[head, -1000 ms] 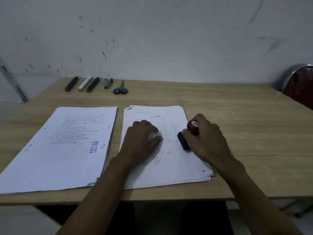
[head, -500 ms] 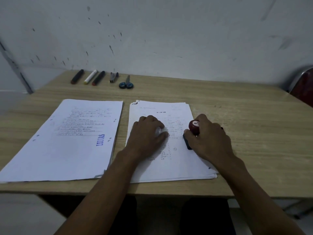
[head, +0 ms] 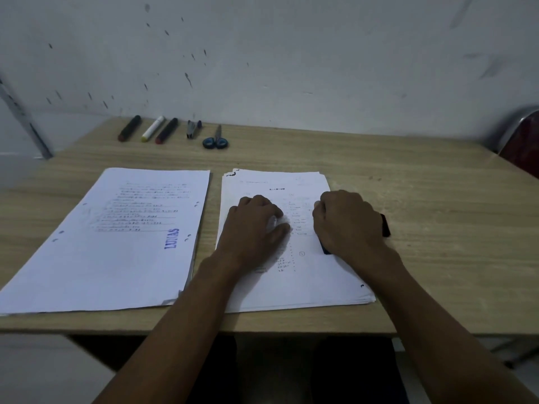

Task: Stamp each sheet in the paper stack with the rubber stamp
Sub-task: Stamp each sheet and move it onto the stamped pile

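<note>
Two piles of paper are laid side by side on the table (head: 408, 176). The right paper stack (head: 306, 287) is pressed down by the left hand (head: 256, 225), fingers curled. The rubber stamp (head: 385, 225) is gripped in the closed right hand (head: 347, 223) and pushed onto the top sheet.

We count two paper piles on the bench (head: 408, 170): the left stack (head: 116, 258), top sheet bearing one blue stamp mark (head: 172, 238), and the right stack (head: 306, 281). Sheets per pile we cannot tell. One rubber stamp (head: 385, 225). Two hands: left hand (head: 253, 225), right hand (head: 347, 223). Along the far edge, three markers: first (head: 129, 128), second (head: 152, 128), third (head: 166, 130). One pair of scissors (head: 215, 140). One small dark item (head: 193, 129), kind unclear. One chair (head: 522, 141)
</note>
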{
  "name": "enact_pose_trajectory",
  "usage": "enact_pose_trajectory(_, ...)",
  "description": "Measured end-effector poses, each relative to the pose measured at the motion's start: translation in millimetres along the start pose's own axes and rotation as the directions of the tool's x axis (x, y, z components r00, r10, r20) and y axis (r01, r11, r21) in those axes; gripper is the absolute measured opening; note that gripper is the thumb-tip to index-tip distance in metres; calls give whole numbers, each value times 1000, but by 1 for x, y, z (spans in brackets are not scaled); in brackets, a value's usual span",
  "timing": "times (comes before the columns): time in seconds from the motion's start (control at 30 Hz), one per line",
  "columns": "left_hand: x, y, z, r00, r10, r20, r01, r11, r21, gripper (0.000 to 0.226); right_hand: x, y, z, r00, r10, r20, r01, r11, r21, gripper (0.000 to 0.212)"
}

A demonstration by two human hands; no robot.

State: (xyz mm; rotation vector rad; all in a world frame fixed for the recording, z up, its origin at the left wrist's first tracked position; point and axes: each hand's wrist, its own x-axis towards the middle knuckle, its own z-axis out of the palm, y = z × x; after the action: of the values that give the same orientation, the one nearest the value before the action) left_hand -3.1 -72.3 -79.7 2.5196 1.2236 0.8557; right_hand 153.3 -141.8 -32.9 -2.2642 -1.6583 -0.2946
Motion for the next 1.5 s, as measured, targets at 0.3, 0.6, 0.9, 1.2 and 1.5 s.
enact_pose_trajectory(0.3, -1, 0, 1, 1000, -7, 0, 7, 1000, 15, 29, 0, -1, 1, 998, -38, 47, 40, 998, -47, 35)
enact_pose_trajectory(0.6, 0, -1, 0, 1000, -13, 8, 13, 1000, 23, 29, 1, -1, -6, 993, -53, 106, 60, 996, -64, 32)
enact_pose_trajectory(0.9, 0, -1, 0, 999, -20, 28, 20, 1000, 17, 28, 1, 7, -11, 987, -61, 147, 52, 996, 68, 15)
enact_pose_trajectory(1.2, 0, -2, -2, 999, -32, 33, 32, 999, -9, 40, 3, 50, -22, 948, 299, -111, -168, 765, 622, 21)
enact_pose_trajectory(1.5, 1, -2, 0, 1000, -16, 6, 16, 1000, -16, 35, 15, 102, -24, 868, 463, -181, -282, 758, 589, 20)
